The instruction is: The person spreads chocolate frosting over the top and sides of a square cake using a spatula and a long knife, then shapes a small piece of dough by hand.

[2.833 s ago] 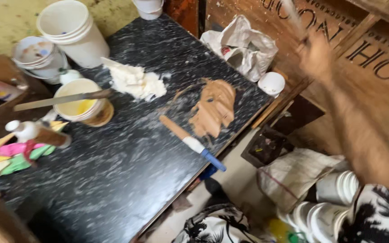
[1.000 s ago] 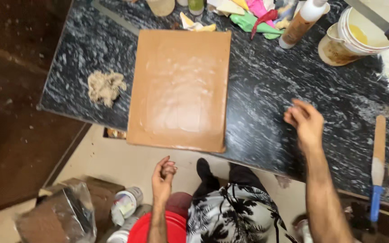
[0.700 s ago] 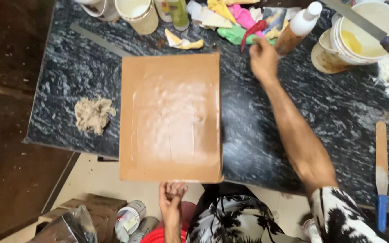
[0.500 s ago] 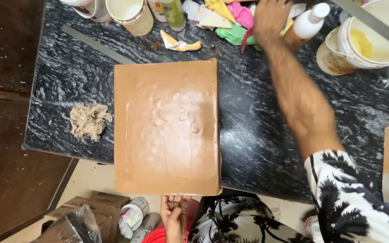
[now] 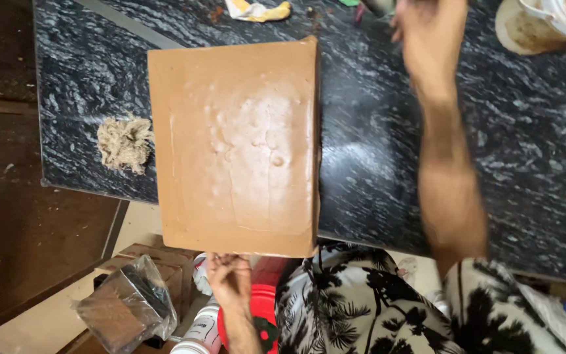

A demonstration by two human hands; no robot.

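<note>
- Reaching across the desk (image 5: pixel 388 164), right hand (image 5: pixel 430 33) blurs, grip unclear.
- Left hand (image 5: pixel 229 278) curls empty below the overhanging board (image 5: pixel 237 144), which a knock might tip.

right arm stretching far forward, right hand (image 5: pixel 430 33) blurred, fingers loosely curled, left hand (image 5: pixel 229 278) hanging low, fingers curling inward

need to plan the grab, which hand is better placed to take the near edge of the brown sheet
Left, probably. The left hand hangs just below the brown sheet's near edge, which overhangs the black table. The right hand is stretched out to the table's far side.
</note>
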